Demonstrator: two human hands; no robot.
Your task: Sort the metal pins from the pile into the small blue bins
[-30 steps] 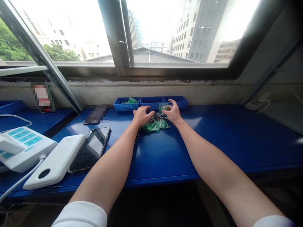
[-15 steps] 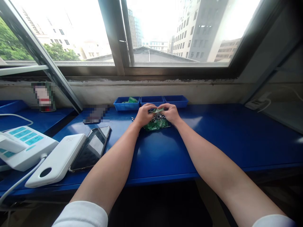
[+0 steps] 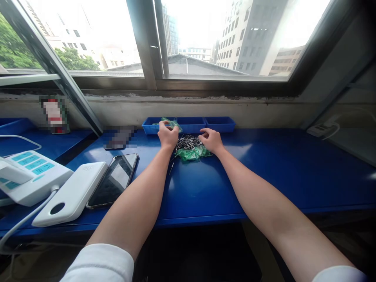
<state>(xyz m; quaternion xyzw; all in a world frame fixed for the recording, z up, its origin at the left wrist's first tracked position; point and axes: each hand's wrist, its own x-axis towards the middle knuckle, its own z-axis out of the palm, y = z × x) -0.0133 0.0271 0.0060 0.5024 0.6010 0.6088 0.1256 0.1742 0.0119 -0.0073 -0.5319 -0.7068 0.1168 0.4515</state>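
While the left hand (image 3: 167,136) hovers at the front rim of the leftmost blue tray (image 3: 150,128), its fingers (image 3: 165,125) are pinched shut on a small green packet (image 3: 173,124), a crumpled, see-through bag held just above that rim. Right of the tray, the right hand (image 3: 210,140) rests with curled fingers on a pile of small metal pins (image 3: 188,141) and green packets (image 3: 192,153) on the worktop (image 3: 264,172); whether it grips anything cannot be told.
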